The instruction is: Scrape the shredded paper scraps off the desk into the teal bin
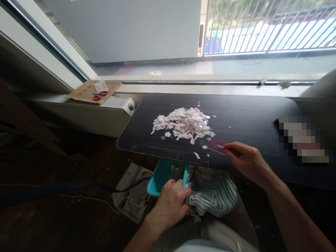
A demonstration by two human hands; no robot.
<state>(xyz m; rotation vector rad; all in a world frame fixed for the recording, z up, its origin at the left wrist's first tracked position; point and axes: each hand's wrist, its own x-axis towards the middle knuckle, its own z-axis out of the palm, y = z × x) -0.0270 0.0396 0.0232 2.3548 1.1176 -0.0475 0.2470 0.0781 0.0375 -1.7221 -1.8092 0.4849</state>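
Note:
My right hand [246, 158] pinches the end of a flat, see-through purple piece with a rounded tip [215, 145], like a plastic template or protractor. Its far end lies on the dark table [244, 115], touching a few stray scraps. Just beyond it is a heap of small white and pinkish paper scraps [187, 122]. Below the front edge, my left hand [173, 197] is closed around the rim of a turquoise plastic bin [154, 187]. A white cloth with black wavy lines [212, 196] is beside that hand, and loose scraps lie behind it. The bin's inside is partly hidden.
A blurred-out object [301, 140] lies at the table's right end. On the sill at left, red-handled scissors [100, 96] rest on a brown envelope [86, 91] near a white radiator [119, 102]. A pale box with cables [131, 196] stands on the floor left of the bin.

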